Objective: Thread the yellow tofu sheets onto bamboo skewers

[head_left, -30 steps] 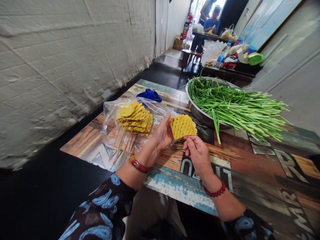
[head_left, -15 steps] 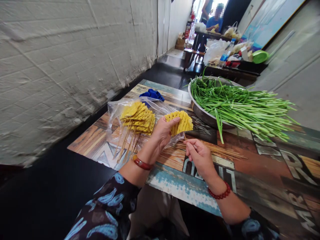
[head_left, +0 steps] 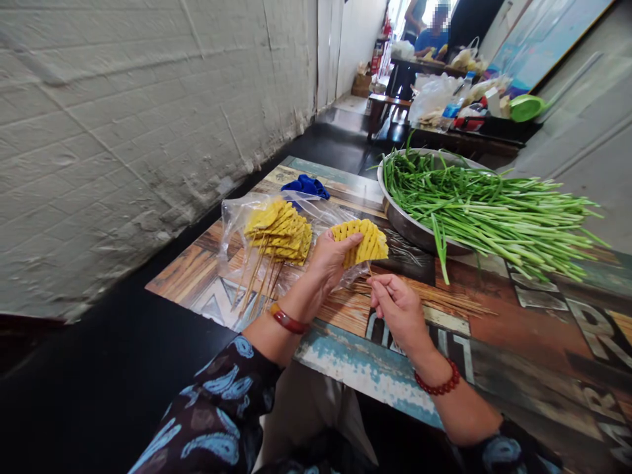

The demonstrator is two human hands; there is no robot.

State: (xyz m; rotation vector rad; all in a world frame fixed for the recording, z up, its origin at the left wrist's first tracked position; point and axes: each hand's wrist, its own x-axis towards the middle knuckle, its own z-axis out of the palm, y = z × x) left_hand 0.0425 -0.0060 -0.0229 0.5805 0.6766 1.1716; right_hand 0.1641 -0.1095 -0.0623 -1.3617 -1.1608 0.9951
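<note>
My left hand [head_left: 332, 260] grips a flat yellow piece with slits [head_left: 368, 243], thumb on top. Just below that piece, my right hand [head_left: 397, 304] pinches a thin wooden stick [head_left: 370, 268] whose upper end meets the piece's lower edge. To the left, a pile of similar yellow pieces [head_left: 279, 230], with sticks pointing toward me, lies on a clear plastic bag [head_left: 231, 227]. Loose sticks [head_left: 451, 297] are spread on the table beyond my right hand.
A metal bowl [head_left: 412, 227] heaped with long green stalks [head_left: 513, 214] stands at the right of the patterned table [head_left: 182, 276]. A blue cloth [head_left: 307, 186] lies behind the bag. Farther back, two people are near a cluttered table with a bottle [head_left: 457, 99] and a green ladle [head_left: 527, 107].
The whole view has shifted slightly, so the table and hands appear a little farther right. Both hands keep their grips, with the stick still at the piece's lower edge.
</note>
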